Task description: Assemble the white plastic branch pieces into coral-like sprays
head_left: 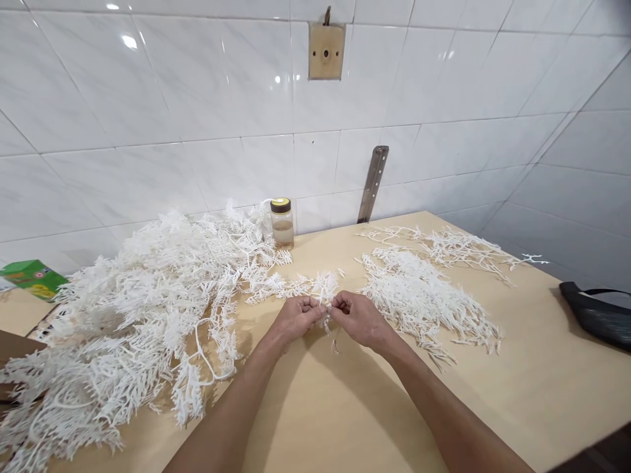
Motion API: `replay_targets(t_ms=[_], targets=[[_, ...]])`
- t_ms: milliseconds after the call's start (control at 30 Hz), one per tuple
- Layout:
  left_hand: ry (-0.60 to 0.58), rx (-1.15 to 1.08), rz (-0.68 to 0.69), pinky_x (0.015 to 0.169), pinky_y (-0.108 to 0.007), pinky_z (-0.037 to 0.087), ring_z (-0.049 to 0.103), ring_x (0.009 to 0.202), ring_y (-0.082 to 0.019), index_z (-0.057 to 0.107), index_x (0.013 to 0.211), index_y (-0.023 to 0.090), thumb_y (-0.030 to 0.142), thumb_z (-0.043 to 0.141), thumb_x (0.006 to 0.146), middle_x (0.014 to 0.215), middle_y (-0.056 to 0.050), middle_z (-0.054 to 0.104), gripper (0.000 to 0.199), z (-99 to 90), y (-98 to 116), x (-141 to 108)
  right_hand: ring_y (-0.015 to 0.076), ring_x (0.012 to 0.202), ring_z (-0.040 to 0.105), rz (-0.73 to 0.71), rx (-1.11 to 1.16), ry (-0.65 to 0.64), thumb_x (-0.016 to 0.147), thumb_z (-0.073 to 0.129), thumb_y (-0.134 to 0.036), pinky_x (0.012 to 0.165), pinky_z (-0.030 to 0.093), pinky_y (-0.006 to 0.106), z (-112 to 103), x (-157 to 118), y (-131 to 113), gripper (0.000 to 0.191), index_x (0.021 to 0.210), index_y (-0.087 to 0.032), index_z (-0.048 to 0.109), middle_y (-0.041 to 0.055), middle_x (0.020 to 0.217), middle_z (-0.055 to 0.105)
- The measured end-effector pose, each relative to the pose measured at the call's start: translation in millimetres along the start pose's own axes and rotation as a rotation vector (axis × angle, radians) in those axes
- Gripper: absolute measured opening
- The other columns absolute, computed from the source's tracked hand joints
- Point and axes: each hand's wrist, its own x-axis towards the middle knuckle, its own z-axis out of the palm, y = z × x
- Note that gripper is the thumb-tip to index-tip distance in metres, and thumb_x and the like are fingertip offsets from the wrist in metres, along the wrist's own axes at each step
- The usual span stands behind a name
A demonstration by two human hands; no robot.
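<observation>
Both my hands meet at the middle of the table, pinching one white plastic sprig (325,287) between them. My left hand (299,316) grips it with thumb and forefinger from the left. From the other side my right hand (358,316) is closed on the same sprig, its fingertips almost touching the left ones. The exact spot they pinch is hidden by the fingers. To the left spreads a large heap of white artificial foliage (162,282). A smaller pile of loose white sprigs (419,295) lies just right of my right hand.
Bare white stems (458,248) lie at the table's back right. A jar with a yellow-and-black lid (282,226) stands near the tiled wall. A metal bracket (373,184) leans there too. A green box (34,279) is far left, a black bag (599,315) far right on the table (542,394).
</observation>
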Motion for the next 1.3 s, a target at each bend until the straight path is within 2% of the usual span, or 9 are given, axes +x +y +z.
replay_targets(t_ms=[167, 367, 500, 600, 733, 867, 1067, 1167, 1300], targets=[[-0.064, 0.023, 0.053, 0.052, -0.023, 0.019, 0.029, 0.053, -0.007, 0.052, 0.064, 0.015, 0.057, 0.075, 0.064, 0.055, 0.006, 0.038, 0.048, -5.0, 4, -1, 0.0097, 0.051, 0.044, 0.022, 0.113, -0.095, 0.079, 0.057, -0.033, 0.048, 0.033, 0.022, 1, -1, 2, 0.013, 0.077, -0.02, 0.056, -0.0032, 0.062, 0.054], [-0.025, 0.079, 0.041, 0.052, -0.023, 0.02, 0.03, 0.053, -0.007, 0.053, 0.067, 0.015, 0.061, 0.071, 0.066, 0.056, 0.006, 0.04, 0.05, -1.8, 1, 0, 0.0077, 0.049, 0.042, 0.032, 0.193, -0.085, 0.075, 0.06, -0.028, 0.044, 0.034, 0.02, 4, 0, 0, 0.01, 0.079, -0.019, 0.056, -0.0035, 0.064, 0.055], [-0.122, 0.027, 0.006, 0.049, -0.023, 0.015, 0.025, 0.05, -0.006, 0.052, 0.068, 0.016, 0.064, 0.069, 0.068, 0.054, 0.007, 0.035, 0.052, -3.0, 3, -3, 0.0076, 0.047, 0.043, 0.071, 0.259, -0.107, 0.075, 0.061, -0.029, 0.04, 0.034, 0.02, 4, 2, 4, 0.012, 0.08, -0.019, 0.056, -0.0037, 0.066, 0.055], [-0.157, -0.057, -0.047, 0.048, -0.023, 0.011, 0.02, 0.048, -0.005, 0.052, 0.071, 0.016, 0.064, 0.074, 0.064, 0.052, 0.009, 0.032, 0.053, -6.2, 4, -5, 0.0065, 0.042, 0.041, 0.095, 0.329, -0.129, 0.077, 0.061, -0.031, 0.037, 0.033, 0.02, 4, 3, 7, 0.013, 0.08, -0.02, 0.055, -0.0059, 0.063, 0.051], [-0.182, -0.133, -0.079, 0.046, -0.024, 0.009, 0.018, 0.044, -0.004, 0.052, 0.069, 0.016, 0.063, 0.08, 0.057, 0.048, 0.01, 0.031, 0.056, -10.1, 1, -3, 0.0061, 0.04, 0.042, 0.071, 0.411, -0.242, 0.078, 0.064, -0.034, 0.038, 0.034, 0.021, -1, 1, 6, 0.018, 0.079, -0.018, 0.056, -0.0066, 0.059, 0.049], [-0.172, -0.139, -0.065, 0.046, -0.024, 0.008, 0.018, 0.044, -0.004, 0.053, 0.069, 0.016, 0.063, 0.08, 0.058, 0.047, 0.01, 0.031, 0.054, -9.6, -3, -1, 0.0069, 0.042, 0.043, 0.041, 0.498, -0.322, 0.081, 0.062, -0.034, 0.041, 0.035, 0.021, -5, -1, 5, 0.017, 0.081, -0.018, 0.057, -0.0072, 0.057, 0.047], [-0.14, -0.052, 0.001, 0.048, -0.024, 0.011, 0.022, 0.049, -0.006, 0.053, 0.067, 0.016, 0.064, 0.076, 0.06, 0.053, 0.007, 0.035, 0.054, -5.5, -2, -2, 0.0087, 0.041, 0.045, 0.064, 0.285, -0.195, 0.085, 0.054, -0.032, 0.042, 0.035, 0.023, -2, -1, 6, 0.014, 0.079, -0.019, 0.054, -0.0062, 0.058, 0.049], [-0.182, -0.07, -0.061, 0.048, -0.025, 0.009, 0.02, 0.048, -0.006, 0.051, 0.065, 0.017, 0.062, 0.076, 0.059, 0.052, 0.008, 0.032, 0.052, -7.3, -1, -3, 0.0113, 0.049, 0.05, -0.037, 0.05, -0.12, 0.088, 0.05, -0.032, 0.049, 0.037, 0.025, -1, -3, 1, 0.016, 0.078, -0.02, 0.055, -0.0023, 0.064, 0.057], [-0.21, -0.066, -0.145, 0.046, -0.026, 0.005, 0.017, 0.045, -0.005, 0.045, 0.061, 0.019, 0.049, 0.076, 0.062, 0.049, 0.009, 0.028, 0.044, -8.9, 0, -2, 0.0157, 0.066, 0.054, -0.233, -0.297, 0.006, 0.092, 0.044, -0.024, 0.061, 0.039, 0.027, 6, -6, -5, 0.019, 0.075, -0.02, 0.052, 0.0039, 0.075, 0.061]])
